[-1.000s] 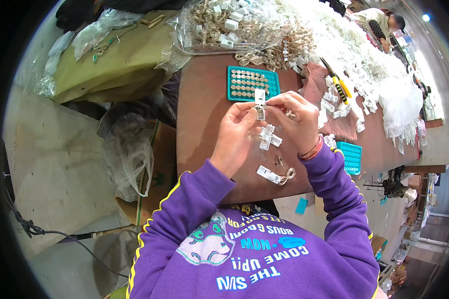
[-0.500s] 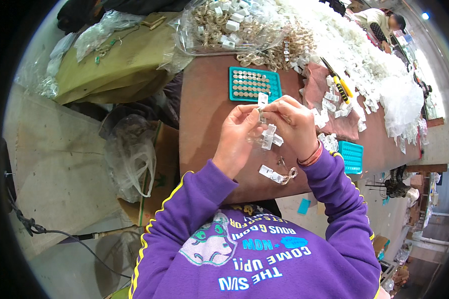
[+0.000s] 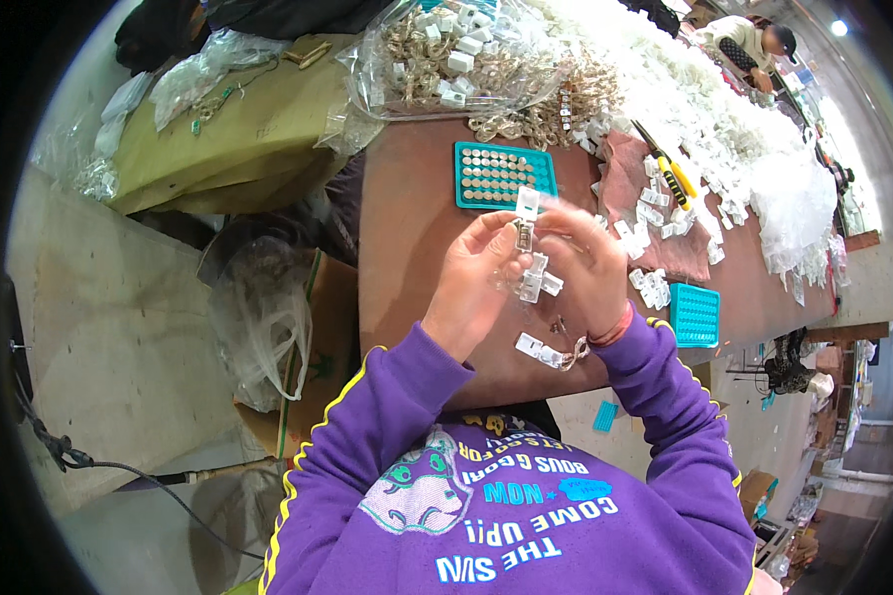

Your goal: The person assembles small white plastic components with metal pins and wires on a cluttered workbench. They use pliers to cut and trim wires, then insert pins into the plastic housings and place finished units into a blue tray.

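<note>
Over the table (image 3: pixel 407 268), the left hand (image 3: pixel 474 283) pinches a boxy plastic case (image 3: pixel 526 222).

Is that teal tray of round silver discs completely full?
No: the teal tray shows bare pockets toward its right side, beside the silver discs.

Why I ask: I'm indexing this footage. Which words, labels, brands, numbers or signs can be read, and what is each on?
Purple sweatshirt: large white, blue and yellow lettering, partly legible, not copied here.
Blue patch on its front: small writing, too small to read.
White plastic piece in the left hand: any marking is too small to read.
Teal tray of round discs: no readable text.
</note>
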Motion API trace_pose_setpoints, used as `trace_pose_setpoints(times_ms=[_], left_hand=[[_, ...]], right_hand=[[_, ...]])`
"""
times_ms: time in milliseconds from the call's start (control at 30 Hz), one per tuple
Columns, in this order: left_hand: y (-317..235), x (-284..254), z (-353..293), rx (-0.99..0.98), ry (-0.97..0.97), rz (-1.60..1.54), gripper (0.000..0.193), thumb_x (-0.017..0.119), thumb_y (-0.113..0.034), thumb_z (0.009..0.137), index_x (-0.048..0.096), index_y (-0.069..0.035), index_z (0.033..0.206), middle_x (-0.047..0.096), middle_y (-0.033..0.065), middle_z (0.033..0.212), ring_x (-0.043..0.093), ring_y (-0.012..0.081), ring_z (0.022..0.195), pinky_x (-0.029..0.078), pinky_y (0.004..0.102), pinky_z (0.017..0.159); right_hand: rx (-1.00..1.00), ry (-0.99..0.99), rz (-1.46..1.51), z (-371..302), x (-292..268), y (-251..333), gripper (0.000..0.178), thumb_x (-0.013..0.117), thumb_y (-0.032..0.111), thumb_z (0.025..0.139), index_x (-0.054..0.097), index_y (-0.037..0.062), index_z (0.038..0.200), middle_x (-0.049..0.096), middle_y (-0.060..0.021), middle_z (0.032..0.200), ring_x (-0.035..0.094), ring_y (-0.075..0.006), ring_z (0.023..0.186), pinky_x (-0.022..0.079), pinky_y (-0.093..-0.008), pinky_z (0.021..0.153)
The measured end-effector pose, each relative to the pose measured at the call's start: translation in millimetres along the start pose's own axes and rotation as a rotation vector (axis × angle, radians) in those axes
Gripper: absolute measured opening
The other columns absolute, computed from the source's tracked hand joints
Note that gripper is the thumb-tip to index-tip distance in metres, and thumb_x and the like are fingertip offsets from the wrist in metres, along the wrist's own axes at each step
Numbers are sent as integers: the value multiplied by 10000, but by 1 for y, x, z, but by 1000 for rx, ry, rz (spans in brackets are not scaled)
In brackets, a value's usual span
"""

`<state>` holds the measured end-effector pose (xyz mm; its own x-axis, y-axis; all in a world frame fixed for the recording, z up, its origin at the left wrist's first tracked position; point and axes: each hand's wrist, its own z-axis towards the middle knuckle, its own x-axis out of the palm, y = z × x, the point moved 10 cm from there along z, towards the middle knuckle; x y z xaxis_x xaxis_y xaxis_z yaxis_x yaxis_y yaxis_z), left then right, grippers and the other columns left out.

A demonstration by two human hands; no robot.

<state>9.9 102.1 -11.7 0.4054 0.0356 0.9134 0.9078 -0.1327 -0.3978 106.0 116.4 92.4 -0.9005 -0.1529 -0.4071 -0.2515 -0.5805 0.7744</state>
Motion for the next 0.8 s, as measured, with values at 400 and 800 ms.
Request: trace_pose_setpoints(times_ms=[400,800], left_hand=[[10,10,-4,-143,111,-101,238,578,-172,988,576,-49,1192,624,5,1044,589,76,851,490,239,743],[27,-3,1,-186,124,-275,271,567,-260,989,571,-106,1212,613,21,1144,572,164,1068,450,389,984]], right_hand=[[-247,55,-299,8,8,23,278,740,54,775,700,45,1050,676,-108,937,671,-246,789,550,-325,691],[-548,241,-510,-2,30,32,394,745,107,727,657,-9,1093,648,-109,1028,674,-259,898,569,-342,739]])
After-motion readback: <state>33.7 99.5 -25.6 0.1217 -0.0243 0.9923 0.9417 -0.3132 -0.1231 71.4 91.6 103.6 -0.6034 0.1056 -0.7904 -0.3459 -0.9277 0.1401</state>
